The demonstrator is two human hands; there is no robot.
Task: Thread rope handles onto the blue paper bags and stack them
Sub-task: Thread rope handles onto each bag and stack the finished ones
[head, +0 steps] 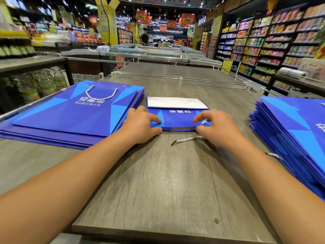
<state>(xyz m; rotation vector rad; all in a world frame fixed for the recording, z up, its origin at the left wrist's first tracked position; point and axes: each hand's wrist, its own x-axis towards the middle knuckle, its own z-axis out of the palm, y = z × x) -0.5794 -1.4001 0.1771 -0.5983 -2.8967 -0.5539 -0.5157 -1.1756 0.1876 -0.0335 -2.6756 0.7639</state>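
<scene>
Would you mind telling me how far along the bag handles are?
Done: the left stack, top bag roped. In hand: both the left hand and right hand pinch the middle bag, a rope trailing from it. Left: the right stack.

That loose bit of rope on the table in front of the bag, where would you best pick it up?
Pinch the rope near its free left tip, coming from above with the left hand. It lies flat on the table, and its right end runs under the right hand.
</scene>
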